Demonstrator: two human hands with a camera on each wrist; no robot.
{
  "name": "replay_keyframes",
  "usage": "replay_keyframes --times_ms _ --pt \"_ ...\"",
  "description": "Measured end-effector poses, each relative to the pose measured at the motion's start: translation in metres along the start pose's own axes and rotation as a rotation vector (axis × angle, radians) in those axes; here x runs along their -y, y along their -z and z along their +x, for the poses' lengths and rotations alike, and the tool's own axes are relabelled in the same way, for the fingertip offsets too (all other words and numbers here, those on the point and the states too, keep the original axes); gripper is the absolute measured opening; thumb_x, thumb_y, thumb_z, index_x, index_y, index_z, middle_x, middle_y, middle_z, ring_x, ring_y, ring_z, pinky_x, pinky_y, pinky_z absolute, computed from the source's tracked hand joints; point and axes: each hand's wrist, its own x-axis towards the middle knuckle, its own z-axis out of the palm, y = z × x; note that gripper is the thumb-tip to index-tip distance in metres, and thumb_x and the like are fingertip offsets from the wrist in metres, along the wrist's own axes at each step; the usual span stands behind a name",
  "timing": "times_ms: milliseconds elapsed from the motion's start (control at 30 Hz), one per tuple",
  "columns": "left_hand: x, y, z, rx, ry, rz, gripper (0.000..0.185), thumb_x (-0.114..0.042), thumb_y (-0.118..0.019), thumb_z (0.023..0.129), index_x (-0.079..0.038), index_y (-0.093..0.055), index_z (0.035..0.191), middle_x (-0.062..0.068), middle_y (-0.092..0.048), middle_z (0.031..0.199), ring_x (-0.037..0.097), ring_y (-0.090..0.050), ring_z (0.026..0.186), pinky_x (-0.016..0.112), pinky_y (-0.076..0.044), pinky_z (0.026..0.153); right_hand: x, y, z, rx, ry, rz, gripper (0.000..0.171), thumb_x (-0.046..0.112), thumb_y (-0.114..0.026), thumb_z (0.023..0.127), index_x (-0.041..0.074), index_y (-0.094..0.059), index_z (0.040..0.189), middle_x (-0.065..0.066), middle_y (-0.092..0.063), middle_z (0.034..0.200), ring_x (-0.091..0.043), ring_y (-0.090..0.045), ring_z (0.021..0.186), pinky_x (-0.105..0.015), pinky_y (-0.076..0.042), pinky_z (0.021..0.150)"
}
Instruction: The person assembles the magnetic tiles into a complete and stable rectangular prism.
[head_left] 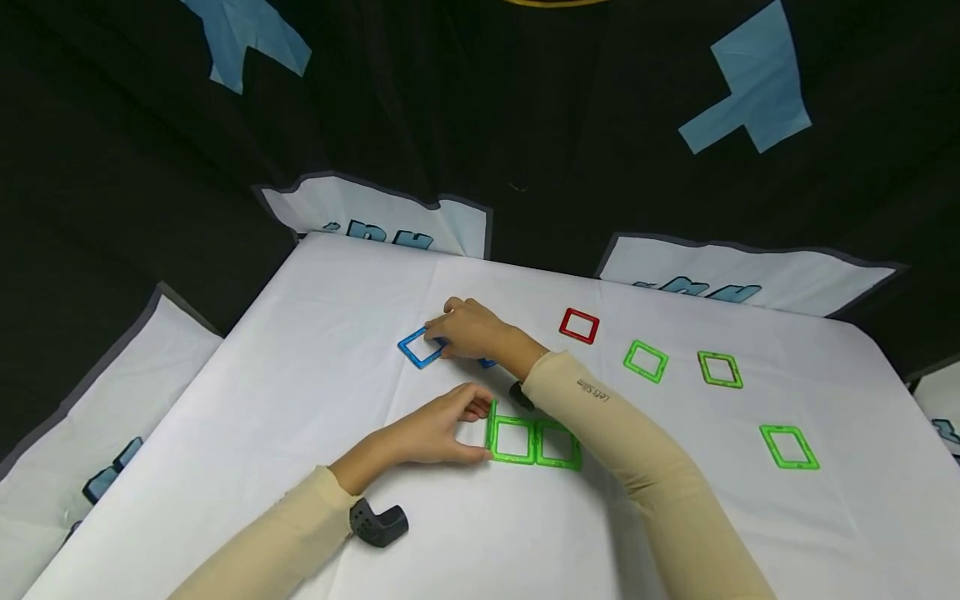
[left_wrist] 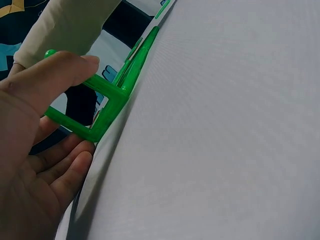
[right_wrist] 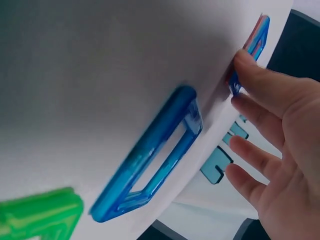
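My left hand (head_left: 435, 429) holds a green square magnetic tile frame (left_wrist: 112, 112) upright between thumb and fingers. In the head view this tile stands edge-on at the left side of two flat green tiles (head_left: 513, 459) lying side by side. Farther back, my right hand (head_left: 472, 329) pinches the edge of a blue square tile (head_left: 409, 356) with thumb and index finger; the other fingers are spread. A second blue tile (right_wrist: 107, 200) lies closer to the green ones, mostly hidden under the right wrist in the head view.
Right of the right arm lie a red tile (head_left: 583, 314), a green tile (head_left: 641, 373), a yellow-green tile (head_left: 722, 384) and another green tile (head_left: 790, 430). A white cloth (head_left: 300, 350) covers the table. Black curtain (head_left: 525, 150) hangs beyond its back edge.
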Motion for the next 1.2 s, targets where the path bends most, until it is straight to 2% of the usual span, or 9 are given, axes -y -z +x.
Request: replay_keyframes --times_ms 133,333,467,567,667,800,1033,1200 --pt "0.001 -0.001 0.002 -0.001 -0.022 -0.003 0.06 -0.022 -0.074 0.077 -0.003 -0.04 0.123 0.008 -0.048 0.119 0.017 -0.051 0.11 0.024 -0.044 0.096 0.002 -0.001 -0.004 -0.022 0.006 -0.036 0.032 0.034 -0.062 0.085 0.027 -0.062 0.116 0.012 -0.052 0.131 -0.018 -0.043 0.12 -0.032 -0.04 0.096" --pt "0.001 -0.002 0.004 -0.007 -0.038 0.007 0.06 -0.023 -0.074 0.077 -0.002 -0.04 0.122 0.008 -0.049 0.117 0.018 -0.052 0.108 0.025 -0.045 0.095 -0.008 -0.001 -0.022 -0.095 0.039 0.037 0.016 0.026 -0.058 0.09 0.021 -0.065 0.103 0.008 -0.065 0.112 -0.018 -0.051 0.113 -0.033 -0.043 0.091" --pt "0.0 -0.002 0.006 -0.003 -0.023 0.005 0.061 -0.022 -0.074 0.076 -0.003 -0.041 0.123 0.007 -0.049 0.118 0.016 -0.052 0.109 0.024 -0.045 0.095 -0.018 0.004 -0.044 -0.162 -0.007 0.108 0.017 0.022 -0.053 0.093 0.015 -0.065 0.103 0.001 -0.067 0.1 -0.018 -0.057 0.101 -0.035 -0.045 0.09" --pt "-0.001 -0.002 0.006 -0.001 -0.016 0.007 0.061 -0.022 -0.074 0.076 -0.004 -0.041 0.123 0.006 -0.049 0.118 0.015 -0.051 0.109 0.023 -0.045 0.095 -0.024 0.009 -0.064 -0.223 -0.061 0.174 0.018 0.02 -0.051 0.094 0.011 -0.065 0.101 -0.002 -0.067 0.092 -0.016 -0.06 0.088 -0.032 -0.048 0.084" --pt "0.0 -0.001 0.004 -0.015 -0.021 0.014 0.06 -0.022 -0.075 0.075 -0.005 -0.041 0.122 0.005 -0.05 0.117 0.015 -0.052 0.108 0.024 -0.045 0.094 -0.028 0.012 -0.084 -0.3 -0.096 0.226 0.018 0.018 -0.052 0.094 0.008 -0.066 0.1 -0.003 -0.067 0.087 -0.014 -0.059 0.078 -0.029 -0.05 0.076" --pt "0.0 0.0 0.002 -0.037 -0.029 0.018 0.06 -0.023 -0.075 0.075 -0.005 -0.042 0.121 0.005 -0.051 0.116 0.016 -0.052 0.108 0.024 -0.045 0.094 -0.029 0.013 -0.11 -0.377 -0.122 0.243 0.017 0.017 -0.055 0.092 0.007 -0.068 0.096 -0.004 -0.066 0.08 -0.013 -0.056 0.069 -0.029 -0.049 0.068" --pt "0.003 -0.001 0.0 -0.048 -0.027 0.025 0.061 -0.024 -0.075 0.075 -0.006 -0.042 0.123 0.005 -0.05 0.117 0.016 -0.052 0.11 0.025 -0.045 0.095 -0.023 -0.001 -0.145 -0.389 -0.13 0.277 0.011 0.014 -0.061 0.087 0.007 -0.069 0.091 -0.001 -0.067 0.075 -0.01 -0.055 0.064 -0.023 -0.047 0.058" --pt "0.004 -0.003 0.003 -0.056 -0.041 0.028 0.064 -0.026 -0.075 0.075 -0.007 -0.04 0.125 0.005 -0.051 0.118 0.016 -0.052 0.11 0.026 -0.045 0.095 -0.014 -0.011 -0.156 -0.376 -0.096 0.227 0.01 0.014 -0.063 0.086 0.008 -0.07 0.09 0.001 -0.068 0.077 -0.01 -0.059 0.068 -0.025 -0.05 0.063"
